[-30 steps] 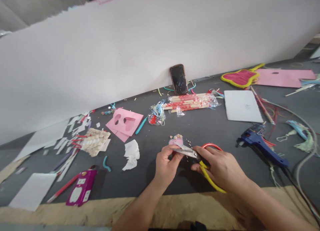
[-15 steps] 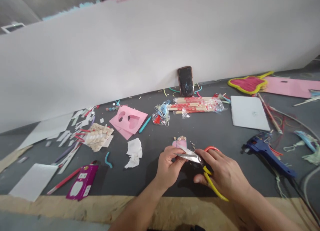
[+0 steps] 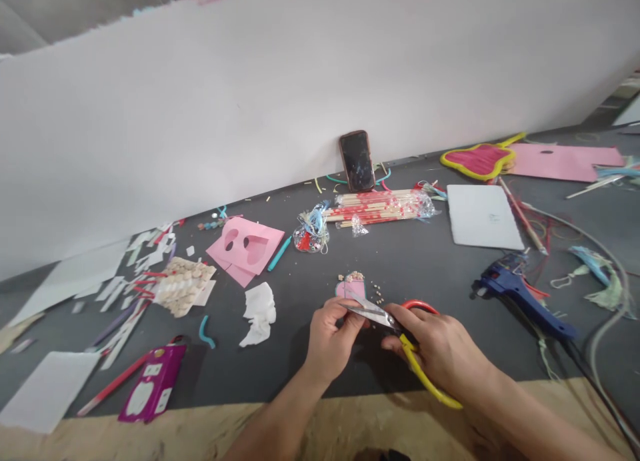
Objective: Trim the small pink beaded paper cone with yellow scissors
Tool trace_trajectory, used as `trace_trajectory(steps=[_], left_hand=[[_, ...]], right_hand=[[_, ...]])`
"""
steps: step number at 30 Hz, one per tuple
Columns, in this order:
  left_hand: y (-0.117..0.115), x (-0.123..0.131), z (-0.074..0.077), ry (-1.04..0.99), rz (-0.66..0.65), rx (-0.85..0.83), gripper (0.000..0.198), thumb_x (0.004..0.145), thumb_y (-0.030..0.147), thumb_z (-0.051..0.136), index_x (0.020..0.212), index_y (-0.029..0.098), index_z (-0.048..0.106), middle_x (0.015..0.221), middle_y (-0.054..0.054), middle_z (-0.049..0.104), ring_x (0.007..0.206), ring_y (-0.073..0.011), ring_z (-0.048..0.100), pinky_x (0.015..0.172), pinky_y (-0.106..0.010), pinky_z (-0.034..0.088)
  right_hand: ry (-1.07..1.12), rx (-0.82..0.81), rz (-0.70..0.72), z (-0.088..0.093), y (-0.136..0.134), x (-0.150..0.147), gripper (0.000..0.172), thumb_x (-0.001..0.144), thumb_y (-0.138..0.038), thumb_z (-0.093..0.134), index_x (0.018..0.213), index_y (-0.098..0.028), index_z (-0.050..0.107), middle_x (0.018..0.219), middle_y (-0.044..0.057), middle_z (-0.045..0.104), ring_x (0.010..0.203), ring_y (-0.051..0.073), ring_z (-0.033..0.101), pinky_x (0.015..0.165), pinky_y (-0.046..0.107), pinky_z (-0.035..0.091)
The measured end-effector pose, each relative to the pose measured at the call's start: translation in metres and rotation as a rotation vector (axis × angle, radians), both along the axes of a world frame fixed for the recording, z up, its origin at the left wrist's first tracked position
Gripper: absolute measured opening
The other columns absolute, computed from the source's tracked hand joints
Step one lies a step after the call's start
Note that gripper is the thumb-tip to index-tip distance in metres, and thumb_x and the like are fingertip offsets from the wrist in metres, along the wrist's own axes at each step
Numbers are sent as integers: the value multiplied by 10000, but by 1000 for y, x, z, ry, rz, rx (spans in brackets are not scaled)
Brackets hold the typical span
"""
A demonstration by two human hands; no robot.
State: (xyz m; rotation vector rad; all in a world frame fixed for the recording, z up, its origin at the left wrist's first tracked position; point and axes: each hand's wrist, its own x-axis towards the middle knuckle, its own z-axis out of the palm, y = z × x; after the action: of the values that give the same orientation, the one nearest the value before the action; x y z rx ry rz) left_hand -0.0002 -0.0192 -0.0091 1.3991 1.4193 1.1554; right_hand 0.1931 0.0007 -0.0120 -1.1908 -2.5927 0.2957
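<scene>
My right hand (image 3: pixel 443 344) grips a pair of scissors (image 3: pixel 383 316) with one red and one yellow handle. The handles are spread and the blades point left, over the fingertips of my left hand (image 3: pixel 330 338). Those fingers are pinched together at the blades; what they hold is too small and covered to make out. Just beyond them lies a pink heart-shaped piece (image 3: pixel 350 288) with a darker edge, partly hidden by the blades. Small beige beads (image 3: pixel 356 276) sit along its top, and several more loose ones (image 3: pixel 379 293) lie to its right.
A blue glue gun (image 3: pixel 525 298) with its cord and a white board (image 3: pixel 483 216) are on the right. Behind stand a phone (image 3: pixel 357 160) and wrapped sticks (image 3: pixel 380 206). Leftward are crumpled tissue (image 3: pixel 260 314), pink cut-out card (image 3: pixel 245 246), a teal pen (image 3: pixel 279 253) and a purple packet (image 3: pixel 153 384).
The camera has turned a little, so the table's things sit farther left in view. Both hands stay together at the scissors, whose handles look slightly wider apart.
</scene>
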Motion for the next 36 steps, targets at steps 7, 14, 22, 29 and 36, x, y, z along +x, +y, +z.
trace_trajectory(steps=[7,14,22,29,36], left_hand=[[-1,2,-5,-11,60,0,153,823,257,591,765,143,675,751,-48,689,720,-172,631,694,-245,474],[0,0,0,32,29,78,232,839,241,562,648,148,656,680,-43,643,732,-180,604,692,-247,446],[1,-4,4,104,-56,58,282,852,261,543,611,153,640,662,-43,638,726,-180,592,704,-258,422],[1,-2,1,101,-45,12,285,859,275,542,613,167,636,645,-25,642,725,-173,601,701,-248,434],[-1,-1,-3,95,28,-8,178,831,283,572,751,158,670,787,-52,692,775,-183,628,742,-269,476]], right_hand=[[2,33,-54,-3,2,0,516,913,-587,289,1123,-193,546,788,58,677,638,213,649,510,296,409],[-1,41,-56,5,3,0,685,754,-741,439,1172,-206,533,878,84,652,738,235,636,566,300,431],[20,-46,-15,1,4,1,562,853,-631,405,1183,-197,541,851,78,658,726,211,633,596,294,441],[-21,-57,-6,0,1,0,490,917,-563,317,1121,-183,548,746,56,668,622,214,635,514,292,394],[9,-68,-26,1,1,1,441,919,-534,354,1100,-186,555,759,55,682,634,199,641,520,276,394]])
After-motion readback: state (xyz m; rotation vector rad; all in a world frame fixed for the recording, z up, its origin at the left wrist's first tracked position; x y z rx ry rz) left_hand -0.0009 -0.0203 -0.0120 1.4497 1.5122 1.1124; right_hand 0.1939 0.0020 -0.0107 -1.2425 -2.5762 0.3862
